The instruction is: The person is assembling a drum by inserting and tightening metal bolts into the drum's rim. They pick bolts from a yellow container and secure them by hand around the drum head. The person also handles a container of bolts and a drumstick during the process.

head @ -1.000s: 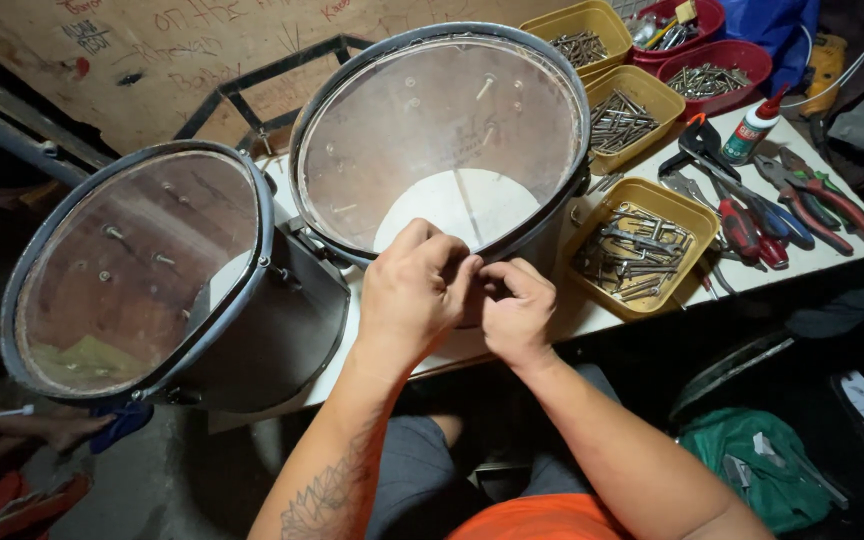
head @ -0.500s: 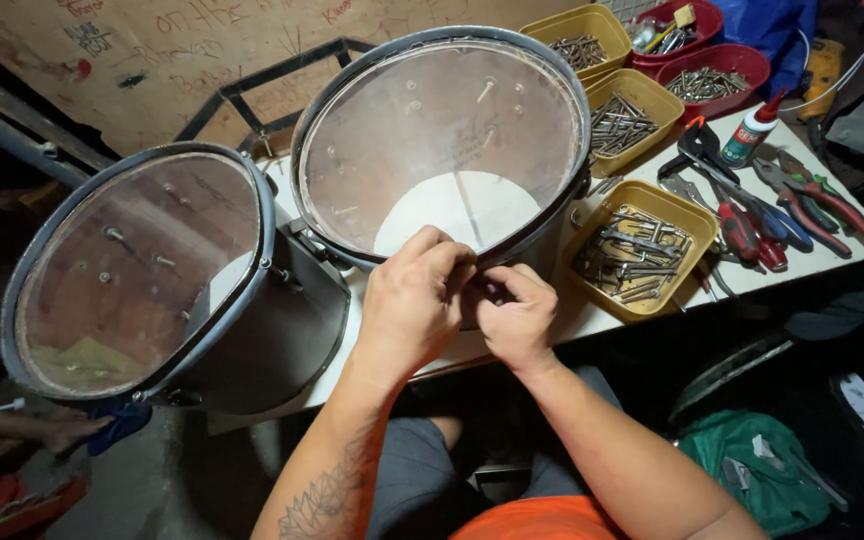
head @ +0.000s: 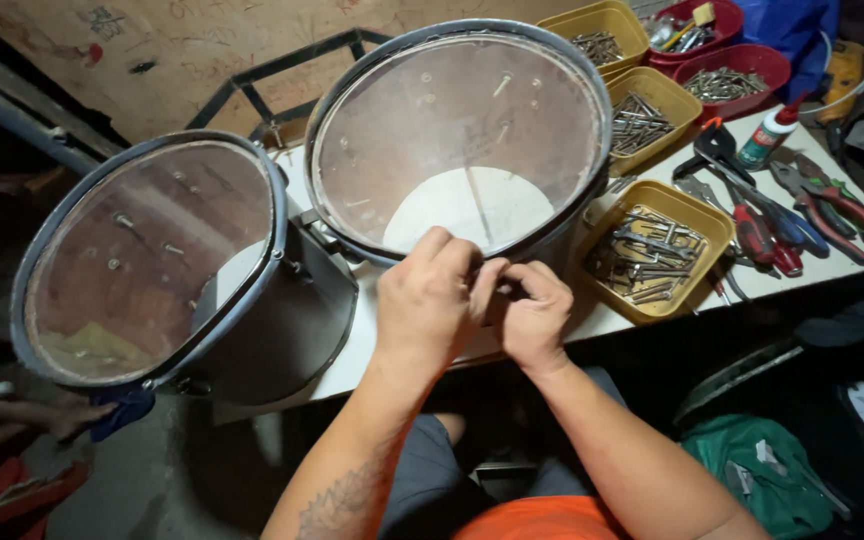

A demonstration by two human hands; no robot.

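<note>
Drum (head: 457, 140) near rim edge, both hands (head: 482, 305) pinched together there, grip contents hidden, yellow tray (head: 712, 225) just right.

Two bare arms and an orange shirt

The left forearm (head: 347, 490) has a dark tattoo; grey shorts (head: 422, 480) show below.

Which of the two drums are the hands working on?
The right-hand drum beside the yellow trays; both hands, left and right, meet at its near rim. The left drum is untouched.
</note>
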